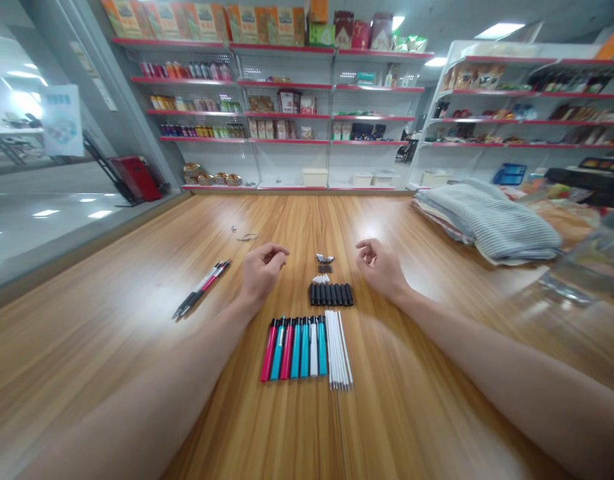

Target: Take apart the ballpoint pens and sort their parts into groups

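Two slim black-and-red pens [201,288] lie on a honey-toned wooden table [111,267] just beside an empty, loosely curled left hand [263,271]. Between the hands sit a row of red, teal and white pen barrels [293,348], short black pen sections [331,294] and thin white refills [339,348]. An empty, half-closed right hand [379,265] lies well apart from a folded grey striped towel [489,223].

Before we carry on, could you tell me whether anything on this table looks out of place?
A pair of pens lies slanted left of the left hand, apart from the rows of pen barrels, and a small metal bit sits loose farther up the wooden table.
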Demonstrator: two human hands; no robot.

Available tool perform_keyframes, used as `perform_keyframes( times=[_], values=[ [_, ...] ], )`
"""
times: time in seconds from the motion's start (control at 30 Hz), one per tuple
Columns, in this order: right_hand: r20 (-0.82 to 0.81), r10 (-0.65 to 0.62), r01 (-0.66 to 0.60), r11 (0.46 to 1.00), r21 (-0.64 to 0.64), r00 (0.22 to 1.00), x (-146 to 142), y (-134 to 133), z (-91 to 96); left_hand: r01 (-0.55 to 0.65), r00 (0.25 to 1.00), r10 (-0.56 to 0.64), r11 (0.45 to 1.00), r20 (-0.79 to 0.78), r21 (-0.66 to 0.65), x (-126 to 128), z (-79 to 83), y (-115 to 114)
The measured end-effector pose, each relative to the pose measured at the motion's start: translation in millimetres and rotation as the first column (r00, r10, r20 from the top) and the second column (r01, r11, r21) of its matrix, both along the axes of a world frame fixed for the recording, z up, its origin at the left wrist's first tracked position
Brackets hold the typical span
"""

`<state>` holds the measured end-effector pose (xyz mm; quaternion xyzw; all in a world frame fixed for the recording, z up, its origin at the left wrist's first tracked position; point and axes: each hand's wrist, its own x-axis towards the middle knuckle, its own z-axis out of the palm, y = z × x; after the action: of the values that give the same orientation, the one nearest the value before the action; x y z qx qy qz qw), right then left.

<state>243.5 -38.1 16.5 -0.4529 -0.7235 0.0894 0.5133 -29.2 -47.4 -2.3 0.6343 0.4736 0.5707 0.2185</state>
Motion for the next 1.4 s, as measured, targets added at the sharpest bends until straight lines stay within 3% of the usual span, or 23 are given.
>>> perform_keyframes(
  times=[0.1, 0.23, 0.33, 0.43, 0.57, 0.77, 0.9, 1.07, 1.27, 1.33, 1.4],
  values=[
    [-0.004, -0.008, 0.008, 0.996, -0.088, 1.000, -4.4, 4.2, -17.7, 0.006, 0.968, -0.015, 0.999, 0.252, 0.039, 1.5, 0.2, 6.1],
    [0.095, 0.061, -0.064, 0.997, 0.033, 0.994, -14.3, -10.5, -9.1, 0.014, 0.873, -0.027, 0.999, 0.487, 0.030, 8.1, 9.2, 11.2],
    [0.214, 0.145, -0.180, 0.971, 0.156, 0.966, -26.7, -29.4, 2.0, 0.190, 0.770, -0.174, 0.981, 0.613, 0.039, 21.4, 23.8, 4.6],
    [0.284, 0.221, -0.286, 0.934, 0.213, 0.933, -38.8, -45.0, 6.4, 0.410, 0.661, -0.338, 0.910, 0.670, 0.055, 37.3, 35.7, -7.9],
    [0.242, 0.219, -0.281, 0.923, 0.264, 0.945, -43.9, -51.8, 5.3, 0.552, 0.576, -0.394, 0.834, 0.717, 0.014, 46.4, 31.7, -17.4],
    [0.132, 0.131, -0.158, 0.961, 0.228, 0.983, -37.7, -46.4, 5.8, 0.661, 0.625, -0.424, 0.734, 0.655, -0.155, 31.4, 9.2, -10.1],
    [0.102, 0.149, -0.165, 0.972, 0.166, 0.983, -39.3, -44.9, 4.3, 0.700, 0.663, -0.466, 0.664, 0.586, -0.264, 20.8, 6.5, -7.4],
    [0.048, 0.183, -0.188, 0.969, 0.163, 0.982, -42.1, -45.0, 2.8, 0.731, 0.657, -0.483, 0.596, 0.579, -0.332, 16.7, 6.6, -8.1],
    [-0.004, 0.143, -0.141, 0.976, 0.168, 0.990, -43.4, -43.5, 3.8, 0.751, 0.638, -0.512, 0.576, 0.575, -0.322, 16.5, 4.6, -7.6],
    [-0.056, 0.110, -0.100, 0.983, 0.153, 0.992, -43.0, -41.7, 3.4, 0.729, 0.660, -0.497, 0.604, 0.564, -0.321, 17.3, 3.1, -6.5],
    [-0.117, 0.075, -0.061, 0.991, 0.119, 0.990, -41.2, -38.7, 2.4, 0.672, 0.707, -0.459, 0.673, 0.537, -0.309, 18.5, 1.9, -5.2]
  ],
)
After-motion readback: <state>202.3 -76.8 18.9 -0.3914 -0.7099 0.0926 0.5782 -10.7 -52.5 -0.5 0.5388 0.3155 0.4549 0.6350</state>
